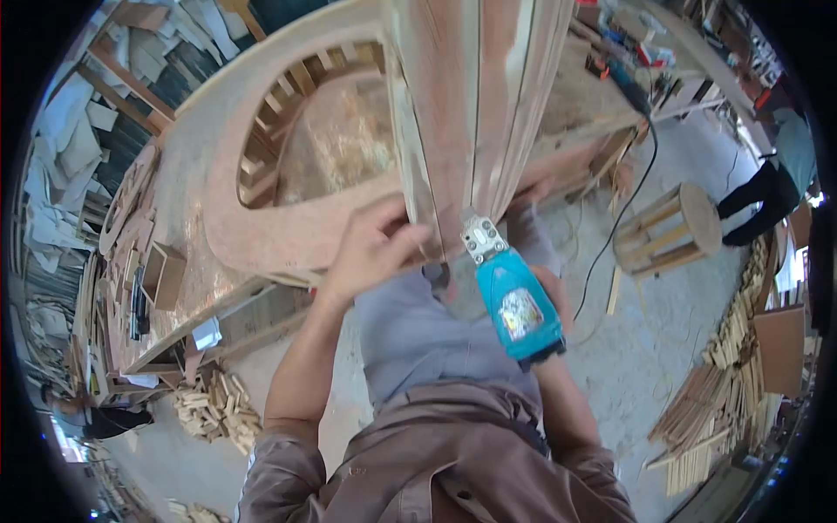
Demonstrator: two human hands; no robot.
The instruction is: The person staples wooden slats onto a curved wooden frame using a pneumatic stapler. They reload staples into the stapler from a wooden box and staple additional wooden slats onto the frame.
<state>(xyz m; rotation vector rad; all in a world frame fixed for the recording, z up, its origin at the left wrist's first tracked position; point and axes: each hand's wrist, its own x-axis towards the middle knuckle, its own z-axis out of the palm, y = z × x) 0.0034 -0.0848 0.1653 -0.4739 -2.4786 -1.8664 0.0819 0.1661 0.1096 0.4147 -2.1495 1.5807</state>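
A long grooved wooden panel (453, 105) runs up the middle, its near end just above my lap. My left hand (370, 248) is at its left edge, fingers curled about the edge near the lower end. My right hand (554, 292) is wrapped around the body of a teal power tool (516, 296), which hides most of its fingers. The tool's metal head, with several screws, points up at the panel. A flat metal blade at its tip lies over the panel's lower end; whether it touches the wood is unclear.
A curved wooden frame with slats (296, 227) lies on the workbench (187, 235) at left. A cable (623, 205) hangs at right near a slatted wooden drum (667, 231). Another person (776, 179) stands beyond it. Wood strips (711, 410) and offcuts (218, 410) lie on the floor.
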